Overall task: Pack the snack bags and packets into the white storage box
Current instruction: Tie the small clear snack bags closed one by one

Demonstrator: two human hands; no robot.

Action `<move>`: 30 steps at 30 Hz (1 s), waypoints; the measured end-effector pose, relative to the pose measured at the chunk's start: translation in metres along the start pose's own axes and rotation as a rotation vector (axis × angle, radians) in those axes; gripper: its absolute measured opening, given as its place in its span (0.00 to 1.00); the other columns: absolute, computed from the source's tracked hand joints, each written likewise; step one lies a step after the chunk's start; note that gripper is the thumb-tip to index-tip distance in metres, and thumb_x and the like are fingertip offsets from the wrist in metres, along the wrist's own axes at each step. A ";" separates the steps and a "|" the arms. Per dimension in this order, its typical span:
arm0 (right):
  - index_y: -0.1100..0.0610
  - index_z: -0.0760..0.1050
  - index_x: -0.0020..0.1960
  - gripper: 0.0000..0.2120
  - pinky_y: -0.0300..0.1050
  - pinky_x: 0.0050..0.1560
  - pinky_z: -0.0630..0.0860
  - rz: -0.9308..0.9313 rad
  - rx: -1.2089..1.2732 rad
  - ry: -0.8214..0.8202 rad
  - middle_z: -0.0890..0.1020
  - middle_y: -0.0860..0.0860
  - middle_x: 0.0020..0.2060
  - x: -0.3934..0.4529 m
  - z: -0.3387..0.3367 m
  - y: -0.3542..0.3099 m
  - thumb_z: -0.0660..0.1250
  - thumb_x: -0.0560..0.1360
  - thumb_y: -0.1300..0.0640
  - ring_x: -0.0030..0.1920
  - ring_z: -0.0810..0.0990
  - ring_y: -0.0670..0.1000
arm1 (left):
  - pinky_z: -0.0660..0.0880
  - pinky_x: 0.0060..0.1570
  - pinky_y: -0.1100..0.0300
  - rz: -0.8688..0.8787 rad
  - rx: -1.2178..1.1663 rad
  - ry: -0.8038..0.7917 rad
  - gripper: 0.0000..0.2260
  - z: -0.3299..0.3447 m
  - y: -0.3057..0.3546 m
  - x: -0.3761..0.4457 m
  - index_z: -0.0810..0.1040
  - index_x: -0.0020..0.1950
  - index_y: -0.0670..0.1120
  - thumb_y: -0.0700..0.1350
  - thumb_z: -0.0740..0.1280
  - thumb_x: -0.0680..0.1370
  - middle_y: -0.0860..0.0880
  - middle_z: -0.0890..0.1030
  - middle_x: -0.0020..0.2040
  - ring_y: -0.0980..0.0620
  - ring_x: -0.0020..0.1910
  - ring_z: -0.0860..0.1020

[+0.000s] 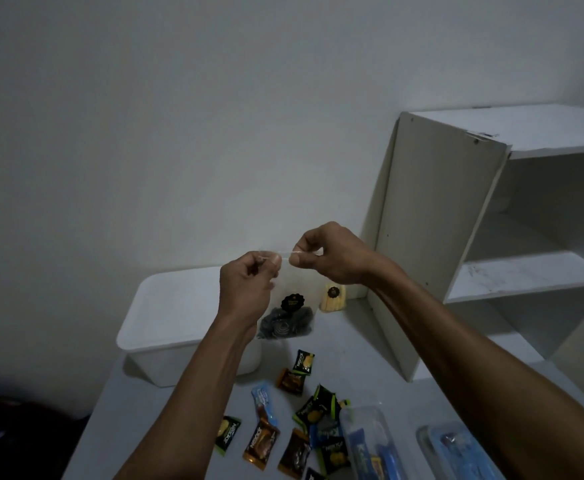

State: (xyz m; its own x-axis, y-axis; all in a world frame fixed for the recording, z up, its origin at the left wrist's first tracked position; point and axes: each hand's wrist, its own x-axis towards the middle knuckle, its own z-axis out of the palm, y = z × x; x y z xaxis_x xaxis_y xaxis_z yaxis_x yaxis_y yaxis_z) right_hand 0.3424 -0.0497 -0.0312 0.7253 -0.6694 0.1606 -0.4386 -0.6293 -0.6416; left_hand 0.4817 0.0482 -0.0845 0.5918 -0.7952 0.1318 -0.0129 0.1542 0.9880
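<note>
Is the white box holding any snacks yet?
Cannot tell. The white storage box shows only its pale top from here; small packets lie on the table outside it.

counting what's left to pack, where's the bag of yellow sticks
Head view: the bag of yellow sticks stands on the table's far side, between the white storage box and the white shelf unit.

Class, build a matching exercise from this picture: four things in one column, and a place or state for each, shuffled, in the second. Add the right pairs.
Things
1. clear bag of dark snacks
2. white storage box
3. pale yellow snack bag
4. small packets

Places or states
A. scattered on the near table
B. standing beside the white shelf unit
C. held up by both hands at its top edge
D. left of the held bag

Pairs: 1-C, 2-D, 3-B, 4-A
</note>
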 end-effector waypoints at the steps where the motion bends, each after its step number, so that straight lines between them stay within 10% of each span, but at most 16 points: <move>1: 0.54 0.81 0.46 0.05 0.44 0.49 0.78 0.011 0.000 -0.010 0.84 0.48 0.44 0.000 -0.001 0.001 0.70 0.76 0.52 0.47 0.82 0.48 | 0.79 0.49 0.50 0.004 0.006 0.022 0.04 0.000 -0.001 0.001 0.82 0.42 0.46 0.41 0.70 0.77 0.49 0.81 0.38 0.53 0.39 0.78; 30: 0.57 0.82 0.43 0.04 0.32 0.40 0.73 0.192 0.530 0.137 0.86 0.49 0.44 -0.001 0.003 0.019 0.74 0.73 0.57 0.42 0.81 0.38 | 0.75 0.47 0.54 -0.083 -0.124 0.102 0.03 -0.015 0.006 0.015 0.81 0.43 0.45 0.41 0.70 0.77 0.50 0.79 0.38 0.54 0.40 0.76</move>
State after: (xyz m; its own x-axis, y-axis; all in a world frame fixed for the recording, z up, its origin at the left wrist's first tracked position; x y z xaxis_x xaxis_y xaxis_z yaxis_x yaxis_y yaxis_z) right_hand 0.3352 -0.0597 -0.0457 0.5684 -0.8191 0.0772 -0.2043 -0.2314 -0.9512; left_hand 0.5028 0.0464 -0.0778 0.6652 -0.7458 0.0353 0.1352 0.1668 0.9767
